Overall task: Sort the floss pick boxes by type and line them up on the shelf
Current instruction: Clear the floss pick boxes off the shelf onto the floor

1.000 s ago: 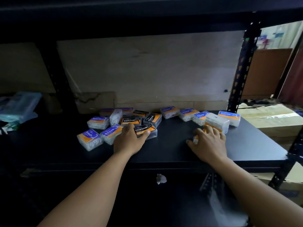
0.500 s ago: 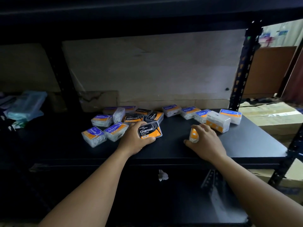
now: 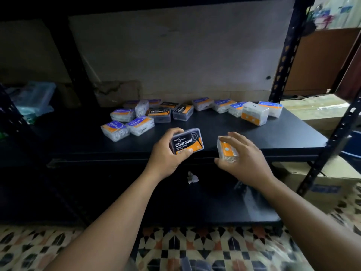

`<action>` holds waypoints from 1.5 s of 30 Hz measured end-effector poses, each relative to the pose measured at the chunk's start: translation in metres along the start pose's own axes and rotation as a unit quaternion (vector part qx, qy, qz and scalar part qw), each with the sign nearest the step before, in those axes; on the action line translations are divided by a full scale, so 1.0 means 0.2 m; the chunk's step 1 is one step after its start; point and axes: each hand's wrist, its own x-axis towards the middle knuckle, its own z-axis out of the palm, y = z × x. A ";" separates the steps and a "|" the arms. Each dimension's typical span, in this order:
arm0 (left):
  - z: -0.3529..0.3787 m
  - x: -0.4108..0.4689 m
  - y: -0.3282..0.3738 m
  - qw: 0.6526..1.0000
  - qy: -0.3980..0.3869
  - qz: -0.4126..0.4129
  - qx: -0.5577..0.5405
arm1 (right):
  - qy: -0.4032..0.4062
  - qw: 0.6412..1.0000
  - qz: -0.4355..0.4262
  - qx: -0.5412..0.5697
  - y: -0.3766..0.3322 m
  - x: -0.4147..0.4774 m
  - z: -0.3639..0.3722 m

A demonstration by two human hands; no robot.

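Observation:
My left hand point(image 3: 166, 155) grips a black Charcoal floss box point(image 3: 187, 141) above the front edge of the black shelf point(image 3: 273, 137). My right hand point(image 3: 244, 157) holds a clear box with an orange end point(image 3: 226, 151), stood on end. Farther back on the shelf lie several boxes: blue-and-orange Smooth boxes point(image 3: 139, 125) at the left, two more Charcoal boxes point(image 3: 159, 114) in the middle, blue-labelled Round boxes point(image 3: 222, 105) at the right. A clear box with an orange band point(image 3: 254, 113) stands near the right end.
Black perforated shelf posts point(image 3: 287, 53) rise at the right. A blue plastic bag point(image 3: 33, 98) lies on the neighbouring shelf at the left. Cardboard cartons point(image 3: 316, 108) sit to the right. A lower shelf point(image 3: 214, 202) and patterned floor tiles point(image 3: 195, 247) lie below.
Both hands have lifted their boxes off the shelf and drawn them back toward me, over the front edge. The view has tilted down, showing the floor.

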 end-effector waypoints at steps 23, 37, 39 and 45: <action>0.71 -0.93 -0.71 0.908 -0.315 -0.268 0.067 | -0.462 0.847 0.262 -0.032 0.65 -0.84 0.55; 0.87 -1.11 -0.95 0.844 -0.402 -0.320 0.152 | -0.500 0.808 0.306 -0.055 0.82 -0.99 0.78; 0.86 -1.08 -0.93 0.845 -0.392 -0.330 0.153 | -0.497 0.815 0.294 -0.051 0.82 -0.97 0.77; 0.78 -0.82 -0.76 0.863 -0.375 -0.307 0.140 | -0.483 0.841 0.241 -0.030 0.71 -0.78 0.67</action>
